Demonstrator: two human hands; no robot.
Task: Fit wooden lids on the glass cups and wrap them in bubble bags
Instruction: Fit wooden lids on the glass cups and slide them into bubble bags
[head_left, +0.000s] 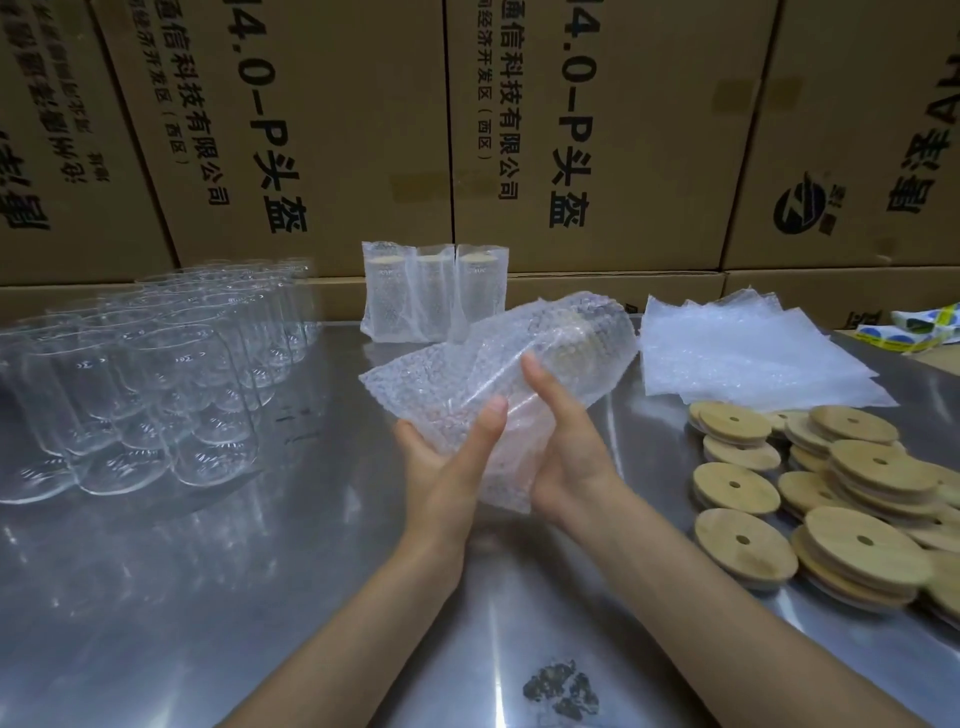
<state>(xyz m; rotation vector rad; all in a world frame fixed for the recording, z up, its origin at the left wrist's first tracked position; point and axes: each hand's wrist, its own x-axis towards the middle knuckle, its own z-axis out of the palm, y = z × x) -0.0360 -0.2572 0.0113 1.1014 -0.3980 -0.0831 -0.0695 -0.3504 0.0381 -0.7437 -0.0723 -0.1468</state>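
A bubble bag (498, 374) with a glass cup inside is held tilted above the steel table (208, 597), gripped from below by the left hand (447, 467), whose thumb lies on the bag's face, and clasped from the right by the right hand (566, 441) with its thumb raised against the film. Bare glass cups (156, 374) are grouped at the left, three wrapped cups (434, 291) are stood upright by the cardboard boxes (322, 130), and flat bubble bags (748, 348) are piled behind the heaped wooden lids (831, 499) at the right.
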